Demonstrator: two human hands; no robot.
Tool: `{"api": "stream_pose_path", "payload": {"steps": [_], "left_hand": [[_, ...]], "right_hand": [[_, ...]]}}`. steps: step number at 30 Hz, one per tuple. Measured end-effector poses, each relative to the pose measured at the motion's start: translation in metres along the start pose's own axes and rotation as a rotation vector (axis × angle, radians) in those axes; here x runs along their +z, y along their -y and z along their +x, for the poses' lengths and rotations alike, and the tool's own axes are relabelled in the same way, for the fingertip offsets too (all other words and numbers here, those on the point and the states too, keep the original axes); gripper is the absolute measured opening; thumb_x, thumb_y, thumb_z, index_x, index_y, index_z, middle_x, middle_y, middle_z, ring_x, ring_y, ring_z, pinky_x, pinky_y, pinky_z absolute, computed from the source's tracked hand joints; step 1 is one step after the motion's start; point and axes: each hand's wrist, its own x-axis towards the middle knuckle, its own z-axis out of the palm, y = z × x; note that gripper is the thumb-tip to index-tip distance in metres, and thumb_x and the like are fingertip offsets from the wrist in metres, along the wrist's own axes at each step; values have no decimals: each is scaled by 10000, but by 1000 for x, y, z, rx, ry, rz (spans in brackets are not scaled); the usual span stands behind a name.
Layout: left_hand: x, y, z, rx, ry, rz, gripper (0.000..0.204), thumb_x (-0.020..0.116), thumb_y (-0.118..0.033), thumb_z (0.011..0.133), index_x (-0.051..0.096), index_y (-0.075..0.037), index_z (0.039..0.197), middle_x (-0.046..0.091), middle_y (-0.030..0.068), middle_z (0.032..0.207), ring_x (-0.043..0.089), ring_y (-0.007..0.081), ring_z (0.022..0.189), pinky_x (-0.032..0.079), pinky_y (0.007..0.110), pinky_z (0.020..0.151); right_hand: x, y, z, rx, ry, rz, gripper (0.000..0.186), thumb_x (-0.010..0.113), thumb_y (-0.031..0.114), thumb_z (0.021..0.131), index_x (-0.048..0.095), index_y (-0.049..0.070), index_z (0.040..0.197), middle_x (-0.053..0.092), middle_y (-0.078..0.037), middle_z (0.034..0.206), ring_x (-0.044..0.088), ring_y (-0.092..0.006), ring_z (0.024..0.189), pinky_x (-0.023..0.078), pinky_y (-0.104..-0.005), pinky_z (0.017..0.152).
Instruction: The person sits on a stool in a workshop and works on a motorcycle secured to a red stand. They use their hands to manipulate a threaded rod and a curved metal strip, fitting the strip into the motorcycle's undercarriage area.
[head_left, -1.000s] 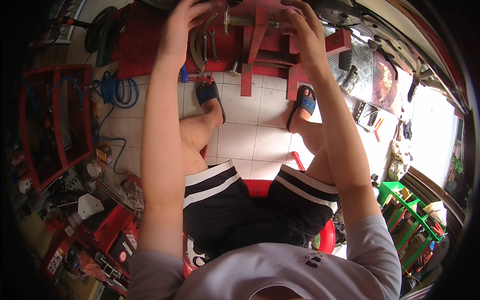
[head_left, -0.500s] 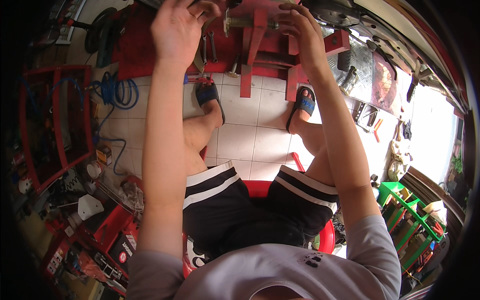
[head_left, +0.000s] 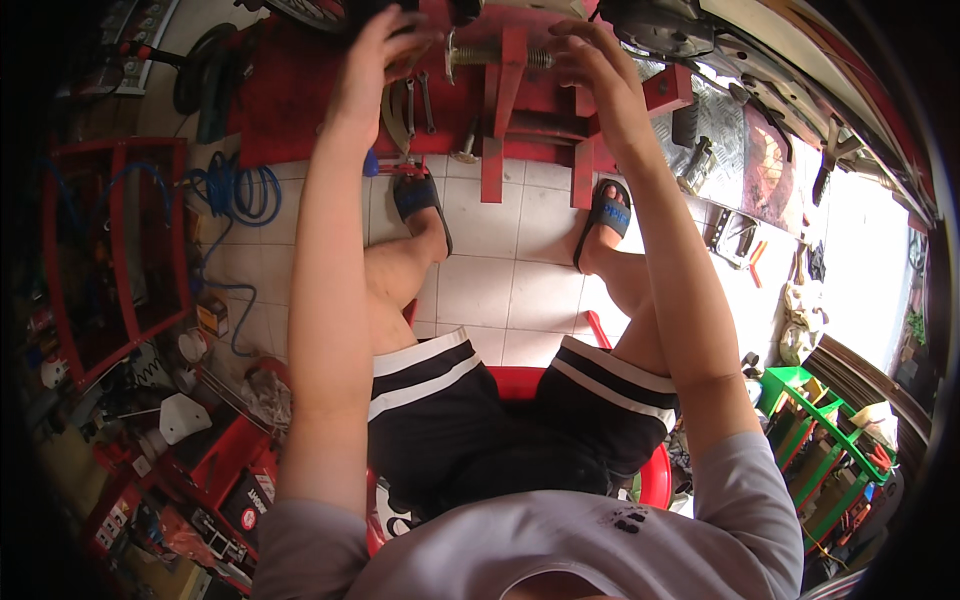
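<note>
My left hand (head_left: 375,70) is raised at the top of the view, fingers apart and slightly curled beside a dark object, with no held thing visible. My right hand (head_left: 605,85) has spread, bent fingers near the right end of a threaded bolt (head_left: 480,56); contact is unclear. The bolt crosses a red metal stand (head_left: 510,90) on a red bench (head_left: 285,135). Two wrenches (head_left: 428,110), a blue handle (head_left: 371,160) and a bolt-like part (head_left: 465,148) lie between my hands.
A red rack (head_left: 120,260) and coiled blue hose (head_left: 228,195) are at left. Metal parts (head_left: 670,30) and a checkered plate (head_left: 715,110) sit upper right. A green rack (head_left: 820,440) is lower right; red toolboxes (head_left: 210,470) are lower left. My feet rest on tiles (head_left: 510,240).
My left hand has turned from palm showing to side-on, fingers still loose. My right hand shifted slightly down, staying by the bolt. The surroundings sit slightly lower in the view.
</note>
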Motion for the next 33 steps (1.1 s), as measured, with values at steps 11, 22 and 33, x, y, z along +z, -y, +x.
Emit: {"api": "stream_pose_path", "payload": {"steps": [11,22,33], "left_hand": [[6,0,-4,17,126,-294,629,283,-446,970,496,50,1293,629,168,1189,493,297,1247,334,395,1035],[15,-11,-5,-20,0,-102,601,285,-441,977,529,8,1293,637,184,1197,546,249,1170,348,379,1016],[17,-6,-4,8,32,-209,586,278,-412,978,539,31,1260,642,159,1178,561,257,1148,370,389,1003]], "right_hand": [[19,0,1,-244,-5,-212,438,712,293,867,598,48,1211,700,-91,1056,667,-198,988,535,-319,805],[20,0,0,-257,-24,-245,424,698,270,873,591,59,1225,711,-90,1042,677,-198,955,531,-312,797],[21,3,2,-237,1,-229,426,699,275,871,594,68,1228,711,-78,1027,674,-184,939,521,-301,783]]}}
